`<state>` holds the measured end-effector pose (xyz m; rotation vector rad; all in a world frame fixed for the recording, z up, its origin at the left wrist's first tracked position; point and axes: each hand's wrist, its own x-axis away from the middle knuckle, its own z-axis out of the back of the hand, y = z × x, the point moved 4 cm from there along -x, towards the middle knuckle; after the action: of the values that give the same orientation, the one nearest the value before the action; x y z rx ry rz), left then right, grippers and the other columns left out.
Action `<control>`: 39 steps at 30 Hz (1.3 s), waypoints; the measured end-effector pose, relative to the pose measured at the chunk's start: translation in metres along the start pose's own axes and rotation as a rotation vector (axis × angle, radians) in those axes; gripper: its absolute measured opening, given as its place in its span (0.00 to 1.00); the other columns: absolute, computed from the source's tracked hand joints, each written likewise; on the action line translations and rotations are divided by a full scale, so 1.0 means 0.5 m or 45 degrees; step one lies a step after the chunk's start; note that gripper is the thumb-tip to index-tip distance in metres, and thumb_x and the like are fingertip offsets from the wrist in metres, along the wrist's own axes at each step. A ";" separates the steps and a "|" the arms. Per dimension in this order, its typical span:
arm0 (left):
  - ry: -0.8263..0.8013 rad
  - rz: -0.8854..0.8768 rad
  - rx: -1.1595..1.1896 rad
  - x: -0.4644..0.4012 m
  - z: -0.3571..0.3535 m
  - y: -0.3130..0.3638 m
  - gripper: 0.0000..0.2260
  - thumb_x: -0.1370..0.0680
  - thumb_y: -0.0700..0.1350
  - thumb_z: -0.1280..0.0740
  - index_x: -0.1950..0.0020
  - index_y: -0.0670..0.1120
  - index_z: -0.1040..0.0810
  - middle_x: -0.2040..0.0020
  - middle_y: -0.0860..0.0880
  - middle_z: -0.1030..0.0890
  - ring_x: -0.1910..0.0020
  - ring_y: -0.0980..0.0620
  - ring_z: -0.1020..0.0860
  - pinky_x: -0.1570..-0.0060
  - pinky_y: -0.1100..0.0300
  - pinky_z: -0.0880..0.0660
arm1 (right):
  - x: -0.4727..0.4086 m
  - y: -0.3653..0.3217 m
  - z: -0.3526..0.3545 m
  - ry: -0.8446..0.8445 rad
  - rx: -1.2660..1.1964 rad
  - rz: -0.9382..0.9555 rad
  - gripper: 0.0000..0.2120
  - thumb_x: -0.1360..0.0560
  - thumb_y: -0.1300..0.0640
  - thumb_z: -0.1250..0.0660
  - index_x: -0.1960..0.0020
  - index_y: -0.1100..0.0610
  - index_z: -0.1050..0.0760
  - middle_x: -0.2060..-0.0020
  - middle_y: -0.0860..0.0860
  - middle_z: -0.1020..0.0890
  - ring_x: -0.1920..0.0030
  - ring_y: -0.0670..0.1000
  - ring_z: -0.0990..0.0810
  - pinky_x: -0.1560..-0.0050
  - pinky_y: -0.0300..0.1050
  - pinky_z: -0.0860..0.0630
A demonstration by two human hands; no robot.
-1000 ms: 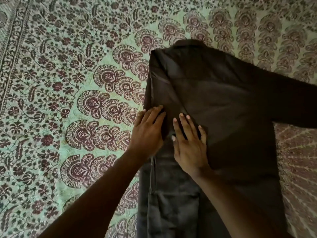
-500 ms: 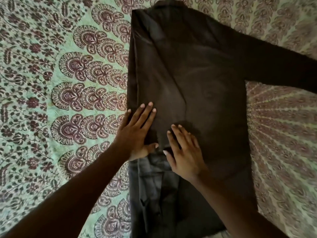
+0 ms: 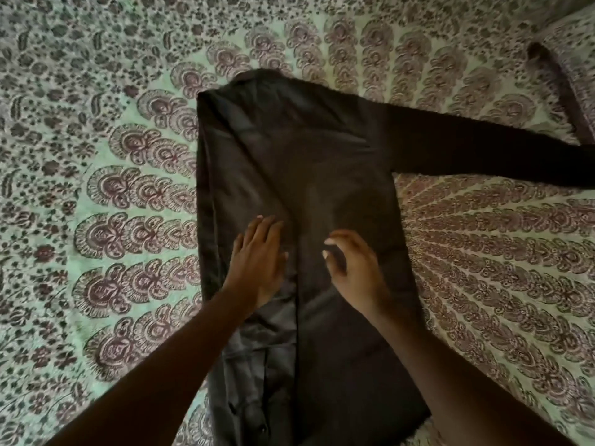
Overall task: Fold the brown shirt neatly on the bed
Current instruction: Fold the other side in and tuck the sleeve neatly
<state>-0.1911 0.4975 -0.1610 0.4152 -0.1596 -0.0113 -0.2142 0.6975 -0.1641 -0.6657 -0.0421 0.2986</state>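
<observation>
The brown shirt (image 3: 315,162) lies back-up on the bed, collar at the far end. Its left side and sleeve are folded inward over the body, making a straight left edge. The right sleeve (image 3: 483,156) stretches out flat to the right, its cuff end bent upward near the frame's edge. My left hand (image 3: 257,259) lies flat with straight fingers on the folded-in left panel. My right hand (image 3: 351,265) hovers just above the shirt's middle, fingers loosely curled and holding nothing.
The bed is covered by a pale green bedspread (image 3: 106,175) with a maroon floral mandala print, spreading out on all sides of the shirt. A fold or ridge of the same cloth rises at the far right corner (image 3: 576,49).
My right hand has lifted off the shirt and its fingers have curled. My left hand stays flat on the folded panel. The camera has pulled back, showing the whole right sleeve.
</observation>
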 end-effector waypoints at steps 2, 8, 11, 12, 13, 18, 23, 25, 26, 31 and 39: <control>-0.038 -0.042 0.060 -0.044 -0.014 0.065 0.26 0.21 0.49 0.34 0.24 0.45 0.34 0.23 0.46 0.34 0.22 0.44 0.38 0.29 0.43 0.33 | -0.034 0.062 0.045 0.079 -0.043 -0.054 0.09 0.23 0.59 0.30 0.44 0.59 0.18 0.45 0.53 0.19 0.45 0.52 0.18 0.43 0.48 0.20; -0.096 -0.099 0.184 -0.223 -0.083 0.301 0.27 0.21 0.47 0.33 0.23 0.45 0.35 0.23 0.47 0.35 0.23 0.45 0.40 0.28 0.46 0.36 | -0.108 0.273 0.222 0.220 -0.213 -0.361 0.09 0.23 0.66 0.30 0.45 0.59 0.19 0.49 0.52 0.19 0.51 0.49 0.19 0.53 0.42 0.20; -0.153 -0.111 0.175 -0.326 -0.132 0.417 0.29 0.22 0.46 0.32 0.22 0.45 0.36 0.22 0.45 0.37 0.22 0.43 0.41 0.26 0.43 0.36 | -0.139 0.388 0.313 0.273 -0.237 -0.509 0.10 0.22 0.64 0.30 0.42 0.57 0.19 0.47 0.51 0.19 0.49 0.49 0.18 0.53 0.40 0.20; -0.180 -0.112 0.149 -0.363 -0.151 0.456 0.31 0.22 0.47 0.32 0.21 0.46 0.37 0.21 0.45 0.39 0.21 0.43 0.42 0.25 0.43 0.37 | -0.151 0.434 0.344 0.287 -0.216 -0.567 0.10 0.22 0.63 0.30 0.42 0.57 0.19 0.47 0.52 0.18 0.49 0.50 0.18 0.53 0.37 0.21; -0.212 -0.107 0.111 -0.397 -0.169 0.490 0.32 0.22 0.49 0.32 0.21 0.47 0.39 0.19 0.46 0.41 0.20 0.43 0.44 0.24 0.43 0.39 | -0.163 0.476 0.373 0.309 -0.191 -0.639 0.09 0.22 0.62 0.30 0.42 0.57 0.19 0.46 0.53 0.17 0.48 0.50 0.17 0.53 0.34 0.23; -0.384 -0.042 -0.002 -0.522 -0.247 0.614 0.38 0.22 0.53 0.31 0.18 0.51 0.48 0.17 0.48 0.53 0.18 0.43 0.53 0.24 0.41 0.45 | -0.202 0.660 0.507 0.537 -0.067 -1.105 0.13 0.23 0.58 0.30 0.43 0.65 0.19 0.46 0.61 0.16 0.46 0.57 0.18 0.53 0.41 0.30; -0.318 0.178 -0.076 -0.550 -0.280 0.654 0.40 0.27 0.50 0.26 0.20 0.55 0.45 0.19 0.50 0.48 0.22 0.41 0.45 0.26 0.37 0.40 | -0.194 0.791 0.590 0.915 -0.341 -1.639 0.33 0.24 0.48 0.27 0.26 0.64 0.33 0.29 0.60 0.26 0.30 0.60 0.26 0.35 0.48 0.29; -0.308 0.169 -0.093 -0.550 -0.286 0.653 0.41 0.28 0.52 0.24 0.21 0.56 0.44 0.20 0.50 0.46 0.23 0.41 0.43 0.27 0.36 0.39 | -0.190 0.825 0.602 1.125 -0.621 -1.704 0.35 0.26 0.47 0.24 0.27 0.61 0.33 0.32 0.57 0.23 0.33 0.57 0.23 0.39 0.46 0.26; -0.301 0.161 -0.101 -0.550 -0.284 0.649 0.42 0.28 0.54 0.24 0.21 0.56 0.44 0.20 0.51 0.46 0.23 0.41 0.42 0.27 0.36 0.39 | -0.194 0.837 0.604 1.198 -0.763 -1.684 0.34 0.27 0.48 0.24 0.27 0.59 0.32 0.33 0.56 0.22 0.34 0.56 0.22 0.40 0.46 0.24; -0.269 0.129 -0.096 -0.553 -0.282 0.640 0.44 0.30 0.58 0.22 0.21 0.58 0.43 0.21 0.53 0.44 0.25 0.43 0.40 0.30 0.37 0.38 | -0.223 0.858 0.613 1.352 -1.172 -1.692 0.35 0.25 0.54 0.24 0.24 0.58 0.37 0.30 0.56 0.25 0.32 0.57 0.25 0.35 0.51 0.26; -0.279 0.298 0.712 -0.575 -0.231 0.633 0.26 0.27 0.67 0.32 0.36 0.51 0.24 0.41 0.46 0.22 0.41 0.43 0.24 0.42 0.45 0.24 | -0.263 0.652 0.520 0.894 -0.575 -0.854 0.06 0.25 0.60 0.26 0.50 0.62 0.18 0.56 0.53 0.14 0.57 0.46 0.16 0.55 0.42 0.18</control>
<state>-0.4636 0.8456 -0.1815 0.9521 -0.4312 0.2237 -0.4592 1.0592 -0.1522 -1.1277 0.3438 -0.6166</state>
